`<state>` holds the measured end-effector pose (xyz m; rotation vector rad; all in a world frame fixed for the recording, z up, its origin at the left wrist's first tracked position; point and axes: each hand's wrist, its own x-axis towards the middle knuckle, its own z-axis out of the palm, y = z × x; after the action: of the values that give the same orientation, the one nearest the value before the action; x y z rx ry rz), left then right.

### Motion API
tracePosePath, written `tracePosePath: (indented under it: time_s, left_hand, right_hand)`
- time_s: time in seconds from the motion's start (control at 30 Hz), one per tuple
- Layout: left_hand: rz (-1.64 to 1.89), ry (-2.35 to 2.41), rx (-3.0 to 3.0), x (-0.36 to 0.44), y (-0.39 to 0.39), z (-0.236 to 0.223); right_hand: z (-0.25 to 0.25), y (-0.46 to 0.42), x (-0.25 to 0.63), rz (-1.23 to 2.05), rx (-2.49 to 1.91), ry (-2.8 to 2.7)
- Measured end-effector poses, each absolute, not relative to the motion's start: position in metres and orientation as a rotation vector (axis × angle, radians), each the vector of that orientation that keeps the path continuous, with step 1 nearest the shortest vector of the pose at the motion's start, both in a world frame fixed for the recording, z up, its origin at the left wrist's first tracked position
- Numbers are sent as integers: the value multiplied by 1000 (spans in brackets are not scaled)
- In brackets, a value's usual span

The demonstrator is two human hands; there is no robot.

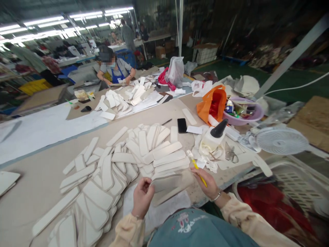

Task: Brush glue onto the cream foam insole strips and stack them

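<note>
My left hand (143,198) is closed, thumb and fingers pinching the left end of a thin grey flat panel (168,183) above the table. In my right hand (207,185) is a small yellow-handled brush (199,172), its tip coated in white, pointing up and away from me. The right fingers are close to the panel's right end; whether they touch it I cannot tell. Just beyond the panel lies a stack of pale rounded strips (169,154). A large spread of similar pale pieces (99,199) covers the table to the left. A white bottle with a black cone-shaped tip (212,139) stands at the right.
Beyond the strips lie a black phone (182,125) and a pencil-like stick (167,122). Scissors (232,156), a white fan (282,140), an orange bag (212,103) and a purple basin (246,120) are at right. A co-worker (117,70) sits across the table.
</note>
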<state>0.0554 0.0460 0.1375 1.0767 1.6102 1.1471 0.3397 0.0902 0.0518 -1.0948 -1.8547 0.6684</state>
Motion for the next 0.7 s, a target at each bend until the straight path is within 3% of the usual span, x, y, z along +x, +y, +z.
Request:
tracePosePath:
  time_s: [0.37,0.7]
  left_hand:
    - [1500,1294,777,76,84,264]
    - [1827,1262,448,69,95,277]
  right_hand:
    - [152,110,292,1156,-736,-1640]
    - [163,97,298,1298,-845,-1320]
